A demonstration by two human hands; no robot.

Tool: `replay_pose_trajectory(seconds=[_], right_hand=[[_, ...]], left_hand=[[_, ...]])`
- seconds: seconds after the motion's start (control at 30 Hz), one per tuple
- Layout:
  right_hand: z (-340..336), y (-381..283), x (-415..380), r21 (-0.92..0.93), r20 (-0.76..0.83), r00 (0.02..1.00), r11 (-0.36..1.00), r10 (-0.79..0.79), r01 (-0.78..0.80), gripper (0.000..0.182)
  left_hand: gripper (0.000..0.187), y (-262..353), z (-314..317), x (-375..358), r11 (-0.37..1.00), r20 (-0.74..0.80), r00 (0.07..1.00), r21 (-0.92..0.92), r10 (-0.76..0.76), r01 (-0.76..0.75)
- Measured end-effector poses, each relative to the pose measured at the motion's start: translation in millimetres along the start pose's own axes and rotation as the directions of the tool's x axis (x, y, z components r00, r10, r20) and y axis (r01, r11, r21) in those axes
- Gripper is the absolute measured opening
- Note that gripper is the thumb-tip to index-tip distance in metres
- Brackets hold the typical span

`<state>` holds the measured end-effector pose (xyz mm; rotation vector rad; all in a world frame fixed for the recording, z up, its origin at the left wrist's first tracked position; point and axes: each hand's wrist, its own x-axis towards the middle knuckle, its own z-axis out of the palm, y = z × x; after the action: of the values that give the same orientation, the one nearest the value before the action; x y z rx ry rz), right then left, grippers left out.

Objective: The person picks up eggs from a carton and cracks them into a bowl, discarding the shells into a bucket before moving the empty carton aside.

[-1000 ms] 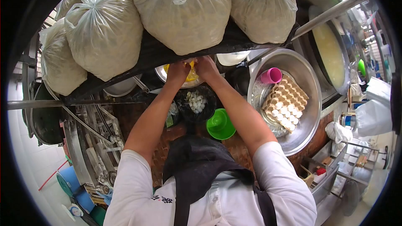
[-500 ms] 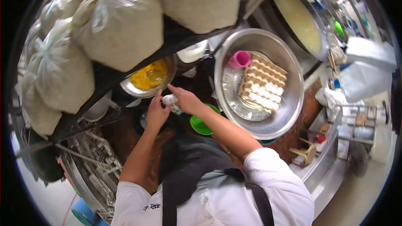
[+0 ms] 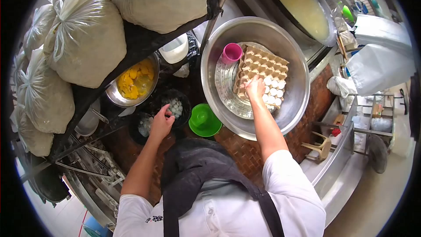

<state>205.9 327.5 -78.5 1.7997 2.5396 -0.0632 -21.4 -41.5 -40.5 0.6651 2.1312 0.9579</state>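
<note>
My left hand (image 3: pixel 161 123) is over the edge of a black bin holding broken eggshells (image 3: pixel 175 107). Its fingers are apart and I see nothing between them. My right hand (image 3: pixel 255 88) reaches into a large metal basin (image 3: pixel 293 118). There its fingers close down at the left end of the rows of white eggs (image 3: pixel 274 91), around an egg mostly hidden by the hand. The eggs sit in a cardboard egg tray (image 3: pixel 263 63), whose far part shows bare cups. Left of the shells, a metal bowl (image 3: pixel 115 96) holds yellow yolks (image 3: pixel 135 79).
A pink cup (image 3: pixel 232 53) stands in the basin by the tray. Between the bins and basin sits a green bowl (image 3: pixel 205 120). Filled plastic bags (image 3: pixel 83 35) crowd a shelf at upper left, overhanging the bowl. A large pan (image 3: pixel 302 6) of pale liquid is at upper right.
My hands were together by the yolk bowl, holding a white egg or shell. They have parted: the right moved into the basin to the eggs, the left stays by the shells.
</note>
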Motion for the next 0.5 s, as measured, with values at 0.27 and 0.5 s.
replay_pose_trajectory(seconds=[0.27,0.5], right_hand=[[16.7,20.4,4.1,0.264,-0.020,0.998,0.963,0.058,-0.051,0.060],[-78.0,3.1,-20.5,0.689,0.439,0.704,-0.294,-0.558,-0.663,0.040]], left_hand=[[0.054,23.0,9.8,1.1,1.000,0.029,0.999,-0.008,0.026,-0.026],[0.053,30.5,4.0,1.5,0.998,0.041,0.999,-0.061,0.034,-0.031]])
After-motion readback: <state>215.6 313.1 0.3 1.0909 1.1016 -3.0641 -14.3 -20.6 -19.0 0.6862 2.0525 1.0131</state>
